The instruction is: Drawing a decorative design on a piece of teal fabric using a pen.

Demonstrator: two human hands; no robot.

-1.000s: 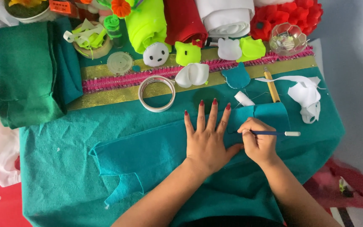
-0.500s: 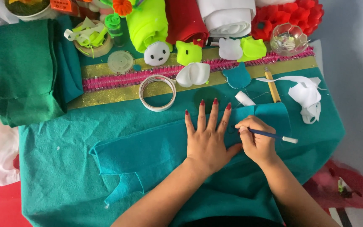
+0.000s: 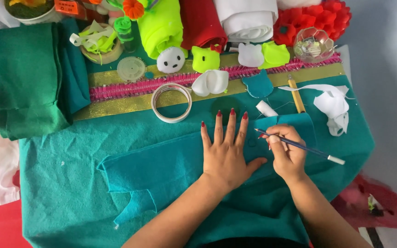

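Left hand point(image 3: 226, 154) lies flat, fingers spread, pinning teal felt sheet point(image 3: 161, 167) mid-table. Right hand point(image 3: 288, 151), fingers pinched on thin blue pencil point(image 3: 299, 146), sits just right of it. Pencil tip touches felt beside left index finger; long axis runs tip-left to white end lower-right. White tape ring point(image 3: 171, 103) lies beyond, toward far edge.

We press our left hand point(image 3: 226, 154) flat, fingers spread; our right hand point(image 3: 288, 154) is curled in a writing grip.

Tape ring point(image 3: 171, 102) behind felt piece point(image 3: 161, 170); folded cloth point(image 3: 26, 78) left.
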